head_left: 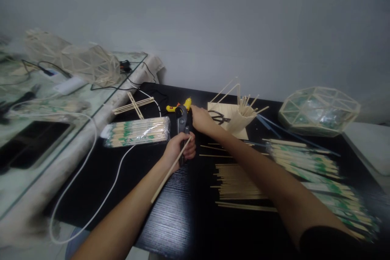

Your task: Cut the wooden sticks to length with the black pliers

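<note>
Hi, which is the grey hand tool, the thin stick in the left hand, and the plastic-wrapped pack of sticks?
Grey hand tool point(182, 121): head view, on its upper metal part.
Thin stick point(167, 175): head view, about midway along it.
Plastic-wrapped pack point(138, 131): head view, middle of its upper side.

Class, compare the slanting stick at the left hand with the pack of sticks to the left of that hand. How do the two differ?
The stick is a single length; the pack has several lying side by side. The stick is bare, while the pack is wrapped in clear plastic with green markings. The stick slants down from the left hand, whereas the pack lies on the black table. Both show pale, wood-coloured material.
</note>
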Motion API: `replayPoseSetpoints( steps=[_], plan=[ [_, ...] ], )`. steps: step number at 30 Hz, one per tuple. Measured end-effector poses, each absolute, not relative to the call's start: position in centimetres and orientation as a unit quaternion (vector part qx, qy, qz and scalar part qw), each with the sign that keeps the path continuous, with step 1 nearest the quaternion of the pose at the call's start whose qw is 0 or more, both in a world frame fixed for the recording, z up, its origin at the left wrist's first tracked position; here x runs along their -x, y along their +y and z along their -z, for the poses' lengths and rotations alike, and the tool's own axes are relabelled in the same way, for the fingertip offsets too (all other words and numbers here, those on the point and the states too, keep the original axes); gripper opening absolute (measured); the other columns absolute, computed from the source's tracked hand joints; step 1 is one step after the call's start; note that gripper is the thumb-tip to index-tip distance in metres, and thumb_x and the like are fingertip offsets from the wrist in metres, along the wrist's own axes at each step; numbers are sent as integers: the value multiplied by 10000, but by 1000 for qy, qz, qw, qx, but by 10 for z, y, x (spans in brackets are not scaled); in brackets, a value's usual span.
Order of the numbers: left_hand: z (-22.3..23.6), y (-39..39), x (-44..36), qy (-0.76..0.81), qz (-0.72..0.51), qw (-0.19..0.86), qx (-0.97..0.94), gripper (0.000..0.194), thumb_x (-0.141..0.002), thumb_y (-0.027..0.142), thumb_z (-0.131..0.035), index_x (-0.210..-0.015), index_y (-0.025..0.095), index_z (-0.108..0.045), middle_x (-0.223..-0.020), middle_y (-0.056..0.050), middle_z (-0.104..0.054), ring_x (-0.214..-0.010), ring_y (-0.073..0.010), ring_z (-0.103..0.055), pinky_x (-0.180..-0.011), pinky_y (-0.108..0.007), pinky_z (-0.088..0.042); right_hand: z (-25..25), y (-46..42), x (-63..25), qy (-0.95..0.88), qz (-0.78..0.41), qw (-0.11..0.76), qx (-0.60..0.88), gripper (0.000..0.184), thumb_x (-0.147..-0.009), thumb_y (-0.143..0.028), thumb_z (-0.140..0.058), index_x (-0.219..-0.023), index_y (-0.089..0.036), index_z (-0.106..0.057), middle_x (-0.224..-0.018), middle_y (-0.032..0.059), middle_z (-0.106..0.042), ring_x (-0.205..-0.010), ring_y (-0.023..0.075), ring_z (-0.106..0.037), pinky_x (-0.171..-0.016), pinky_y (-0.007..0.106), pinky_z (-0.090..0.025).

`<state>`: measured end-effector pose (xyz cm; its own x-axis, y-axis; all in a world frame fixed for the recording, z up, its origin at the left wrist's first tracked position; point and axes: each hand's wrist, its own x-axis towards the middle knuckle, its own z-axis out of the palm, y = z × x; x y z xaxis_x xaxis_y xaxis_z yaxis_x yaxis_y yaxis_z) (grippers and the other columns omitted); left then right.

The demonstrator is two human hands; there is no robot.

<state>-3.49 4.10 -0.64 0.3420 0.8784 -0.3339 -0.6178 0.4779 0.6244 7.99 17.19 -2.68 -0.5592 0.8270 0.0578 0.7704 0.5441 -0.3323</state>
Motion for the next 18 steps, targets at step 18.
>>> replayPoseSetpoints(
  steps=[18],
  plan=[
    [-2, 39, 36, 356, -519, 743, -227, 177, -735, 248, -639, -662, 168, -499, -507, 76, -377, -372, -40, -312, -358, -164, -281, 26, 132, -102, -875, -230, 149, 399, 420, -940, -47, -561, -1346, -136, -493, -1368, 168, -661, -1274, 216, -632, -1058, 350, -471]
  ],
)
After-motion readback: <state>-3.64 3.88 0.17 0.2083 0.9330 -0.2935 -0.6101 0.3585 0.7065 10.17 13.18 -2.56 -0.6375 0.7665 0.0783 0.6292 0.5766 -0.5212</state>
